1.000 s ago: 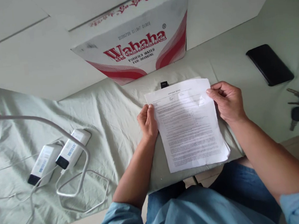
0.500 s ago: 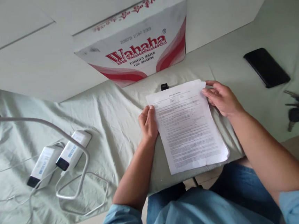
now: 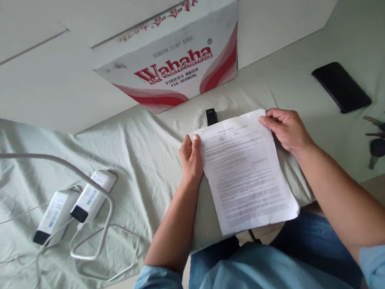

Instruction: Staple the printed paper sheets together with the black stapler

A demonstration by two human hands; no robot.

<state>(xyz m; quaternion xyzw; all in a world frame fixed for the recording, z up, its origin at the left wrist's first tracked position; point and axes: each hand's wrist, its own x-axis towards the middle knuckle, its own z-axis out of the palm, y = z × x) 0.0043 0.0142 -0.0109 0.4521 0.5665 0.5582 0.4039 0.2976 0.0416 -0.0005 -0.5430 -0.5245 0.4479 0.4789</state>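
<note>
Printed pages (image 3: 247, 175), text too small to read, pinched at their top corners by curled left hand (image 3: 190, 158) and right hand (image 3: 287, 129) before a "Wahaha Purified Water" carton (image 3: 174, 51).

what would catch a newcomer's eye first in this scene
Probably the printed paper sheets at centre, gripped at the upper corners by the left hand and right hand. Behind them stands a red-and-white Wahaha water carton, and a black phone lies on the cloth at the right.
</note>
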